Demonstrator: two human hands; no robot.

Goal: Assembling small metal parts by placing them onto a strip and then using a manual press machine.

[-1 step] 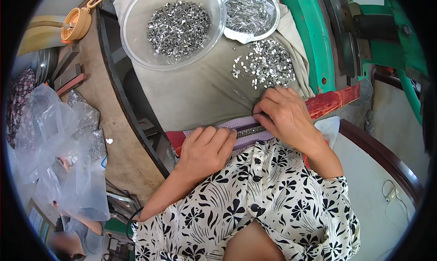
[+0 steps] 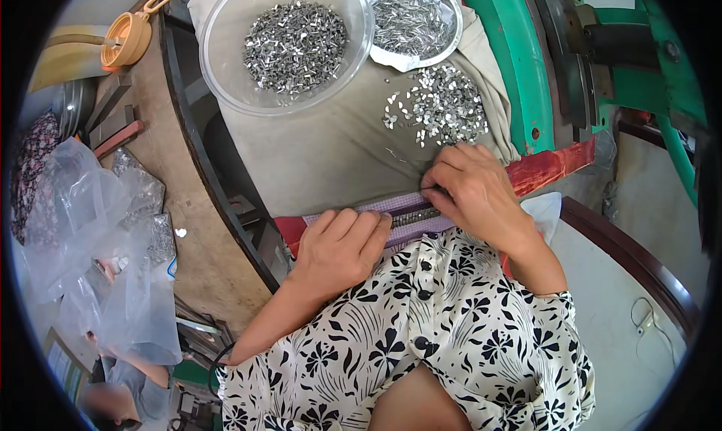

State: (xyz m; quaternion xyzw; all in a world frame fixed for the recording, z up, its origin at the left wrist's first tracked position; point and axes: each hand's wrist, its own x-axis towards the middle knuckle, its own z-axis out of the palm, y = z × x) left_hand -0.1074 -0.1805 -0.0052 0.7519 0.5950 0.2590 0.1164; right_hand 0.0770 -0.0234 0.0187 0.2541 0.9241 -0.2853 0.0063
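A narrow dark strip lined with small metal pieces (image 2: 416, 215) lies along the near edge of the work surface, on purple checked cloth (image 2: 398, 201). My left hand (image 2: 338, 252) is closed over its left end, with fingers bent together and thumb hidden. At the right end, my right hand (image 2: 470, 194) pinches thumb and forefinger together; whatever is between them is too small to make out. Just beyond the right hand lies a loose pile of small shiny metal flakes (image 2: 451, 104). A thin wire-like bit (image 2: 395, 155) rests on the grey-green cloth (image 2: 316, 160).
A clear plastic bowl (image 2: 218, 81) holds many short metal pieces. Beside it, a lined round bowl (image 2: 453, 32) contains thin metal pins. Green machinery (image 2: 496, 62) stands right. A wooden table (image 2: 199, 243) with plastic bags (image 2: 83, 198) is left; another person (image 2: 135, 393) shows lower left.
My right hand has shifted very slightly to the right, its thumb and forefinger still together. The left hand stays in place.
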